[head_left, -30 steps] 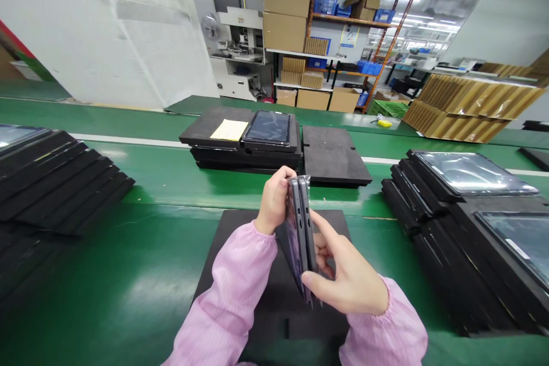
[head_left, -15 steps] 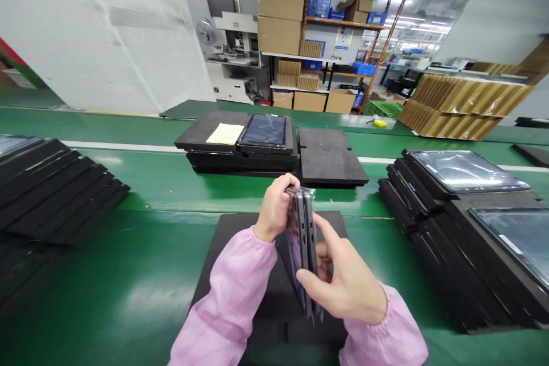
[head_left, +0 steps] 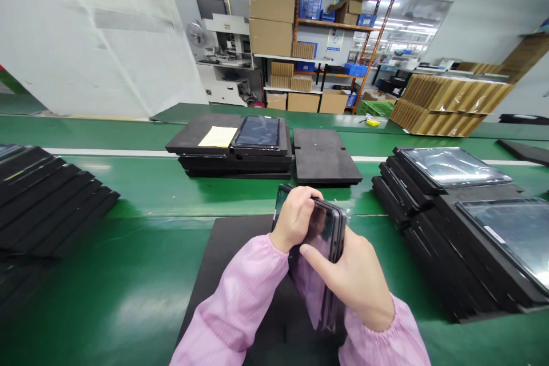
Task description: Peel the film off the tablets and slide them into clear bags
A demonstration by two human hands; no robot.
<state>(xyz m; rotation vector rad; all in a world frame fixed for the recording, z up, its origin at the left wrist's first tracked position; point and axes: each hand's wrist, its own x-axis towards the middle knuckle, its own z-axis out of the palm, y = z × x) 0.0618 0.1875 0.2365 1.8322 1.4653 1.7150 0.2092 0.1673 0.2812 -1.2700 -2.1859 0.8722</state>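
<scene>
Two dark tablets are held upright and close together, tilted so a glossy screen faces left and toward me. My left hand wraps over their upper edge, fingers bent. Gripping the right edge, my right hand has its thumb across the screen and its other fingers hidden behind. Below them lies a black foam board on the green table.
Black foam trays stand stacked at the left and right, the right ones carrying tablets. Ahead are another stack with a tablet and yellow paper, and a foam block. Cardboard dividers stand behind.
The tablets have turned from nearly edge-on to show more of the screen, and moved slightly right. Both hands have shifted right with them, still gripping.
</scene>
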